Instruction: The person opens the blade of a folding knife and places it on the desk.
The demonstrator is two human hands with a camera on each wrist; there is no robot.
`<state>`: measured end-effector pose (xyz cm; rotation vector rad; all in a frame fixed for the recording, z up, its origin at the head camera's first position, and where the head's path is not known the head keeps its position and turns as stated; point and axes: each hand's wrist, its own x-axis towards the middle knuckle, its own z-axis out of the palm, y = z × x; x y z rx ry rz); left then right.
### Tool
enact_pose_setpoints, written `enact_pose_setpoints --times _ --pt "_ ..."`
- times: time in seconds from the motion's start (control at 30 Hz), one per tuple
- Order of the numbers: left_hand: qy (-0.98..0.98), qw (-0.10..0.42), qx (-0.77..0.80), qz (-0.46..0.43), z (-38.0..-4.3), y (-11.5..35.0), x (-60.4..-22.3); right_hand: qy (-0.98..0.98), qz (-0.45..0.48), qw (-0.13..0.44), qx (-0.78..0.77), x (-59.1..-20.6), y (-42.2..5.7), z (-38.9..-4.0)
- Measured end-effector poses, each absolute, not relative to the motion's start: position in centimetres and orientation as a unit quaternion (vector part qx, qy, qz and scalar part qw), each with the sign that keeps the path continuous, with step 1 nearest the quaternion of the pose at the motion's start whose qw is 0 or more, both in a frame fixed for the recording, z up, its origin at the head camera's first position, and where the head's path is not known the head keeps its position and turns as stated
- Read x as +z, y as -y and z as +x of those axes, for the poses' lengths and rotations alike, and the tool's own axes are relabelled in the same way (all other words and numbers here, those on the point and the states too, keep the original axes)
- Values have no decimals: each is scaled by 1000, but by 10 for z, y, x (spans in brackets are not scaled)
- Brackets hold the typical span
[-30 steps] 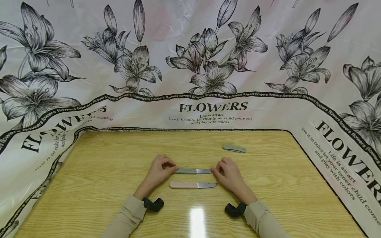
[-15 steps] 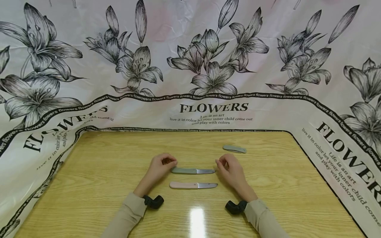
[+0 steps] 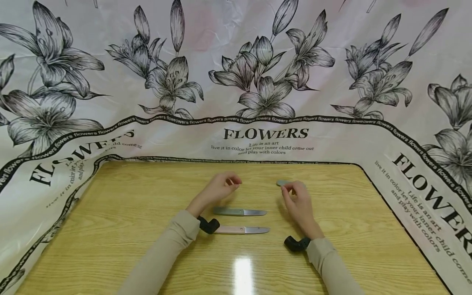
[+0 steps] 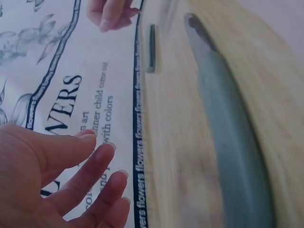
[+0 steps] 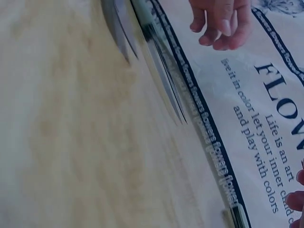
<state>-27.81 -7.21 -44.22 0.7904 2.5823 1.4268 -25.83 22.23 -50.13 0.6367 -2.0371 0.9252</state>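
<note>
Two unfolded knives lie side by side on the table, blades pointing right: a green-handled folding knife (image 3: 228,211) and, nearer, a pink-handled one (image 3: 232,230), its handle end hidden by the left wrist camera. Beyond them my left hand (image 3: 221,187) hovers with loosely bent, empty fingers, spread apart in the left wrist view. My right hand (image 3: 298,205) is in front of a folded green knife (image 3: 282,182) and hides much of it. In the right wrist view its fingertips (image 5: 295,201) appear apart from that folded knife (image 5: 237,216).
The wooden table (image 3: 129,229) is bordered at the back and sides by a white cloth (image 3: 332,139) printed with flowers and lettering. Black cameras (image 3: 209,225) sit on both wrists. A bright reflection lies on the table's near middle.
Both hands have left the unfolded green knife, which now lies free. My left hand has moved away and to the right; the right hand has moved right and farther back, toward the folded knife.
</note>
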Motion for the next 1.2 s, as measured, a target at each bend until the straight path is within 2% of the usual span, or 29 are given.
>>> enact_pose_setpoints --times 0.17,0.33,0.67,0.93,1.2 --pt "-846 42 455 275 -290 46 -432 804 229 407 368 -502 -238 -267" --pt "-853 38 437 283 -301 18 -434 811 213 393 378 -503 -254 -273" --pt "-879 64 381 281 -311 -35 -440 852 185 307 381 -508 -278 -276" --pt "-905 62 298 298 -314 -73 -446 884 152 236 373 -510 -286 -275" --pt "-911 88 271 298 -309 -92 -451 901 155 207 349 -507 -287 -274"
